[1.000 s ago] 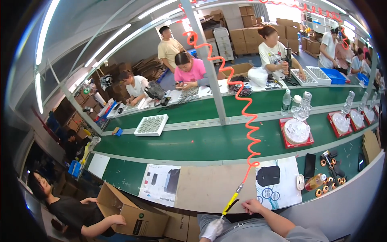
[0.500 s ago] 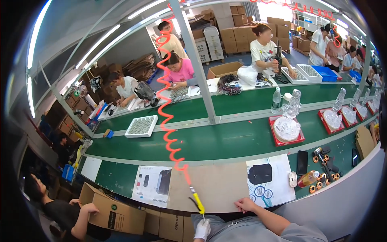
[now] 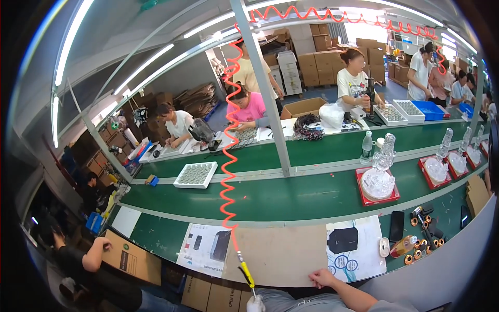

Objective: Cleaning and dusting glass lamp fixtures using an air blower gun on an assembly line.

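Observation:
At the lower edge, my left hand [image 3: 255,303] wears a white glove and is closed round the thin metal nozzle of a yellow air blow gun [image 3: 246,274]. The gun's coiled red hose [image 3: 228,182] runs up from it to the overhead frame. Bare and loosely curled, my right hand [image 3: 323,278] rests at the front edge of a brown cardboard sheet [image 3: 280,252] on the bench, with nothing visible in it. My lap lies just below both hands.
Printed sheets [image 3: 204,249] flank the cardboard. A phone [image 3: 396,225], a bottle [image 3: 403,246] and copper-coloured rings [image 3: 417,254] lie to the right. Clear plastic assemblies in red trays [image 3: 378,186] stand on the green conveyor [image 3: 301,195]. At left a co-worker handles a carton [image 3: 132,257].
The view has shifted, so the bench sits lower and farther right. My gloved hand is lower in the picture, still on the blow gun. The co-worker's carton at left has turned and tilted.

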`<state>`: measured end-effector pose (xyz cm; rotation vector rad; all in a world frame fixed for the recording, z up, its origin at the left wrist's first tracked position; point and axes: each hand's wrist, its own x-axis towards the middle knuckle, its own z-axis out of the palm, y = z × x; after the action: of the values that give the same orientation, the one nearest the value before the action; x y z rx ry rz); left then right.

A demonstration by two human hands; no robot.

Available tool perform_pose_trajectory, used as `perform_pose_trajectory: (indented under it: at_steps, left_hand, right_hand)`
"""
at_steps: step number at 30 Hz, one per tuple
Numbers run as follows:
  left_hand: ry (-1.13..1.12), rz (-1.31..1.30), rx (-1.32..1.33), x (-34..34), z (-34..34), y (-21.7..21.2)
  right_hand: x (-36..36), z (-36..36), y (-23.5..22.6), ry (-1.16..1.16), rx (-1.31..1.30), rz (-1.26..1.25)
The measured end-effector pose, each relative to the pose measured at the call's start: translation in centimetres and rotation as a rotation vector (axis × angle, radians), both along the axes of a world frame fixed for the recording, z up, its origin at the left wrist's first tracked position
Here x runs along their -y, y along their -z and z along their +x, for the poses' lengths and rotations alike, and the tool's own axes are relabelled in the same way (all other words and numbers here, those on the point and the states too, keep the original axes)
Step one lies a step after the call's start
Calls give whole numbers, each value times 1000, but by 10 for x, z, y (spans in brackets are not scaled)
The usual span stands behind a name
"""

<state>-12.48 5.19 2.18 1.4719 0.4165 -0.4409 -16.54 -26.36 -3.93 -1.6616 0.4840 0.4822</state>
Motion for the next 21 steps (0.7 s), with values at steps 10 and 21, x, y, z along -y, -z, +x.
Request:
perform_pose_trajectory:
  at_steps: [10,21]
  left_hand:
    - [492,142,-24,4,4,-25]
    - [92,72,4,-29,30,-17]
  right_hand:
    - [0,-1,-7,4,-25,19]
    - [1,-1,-1,3,-1,19]
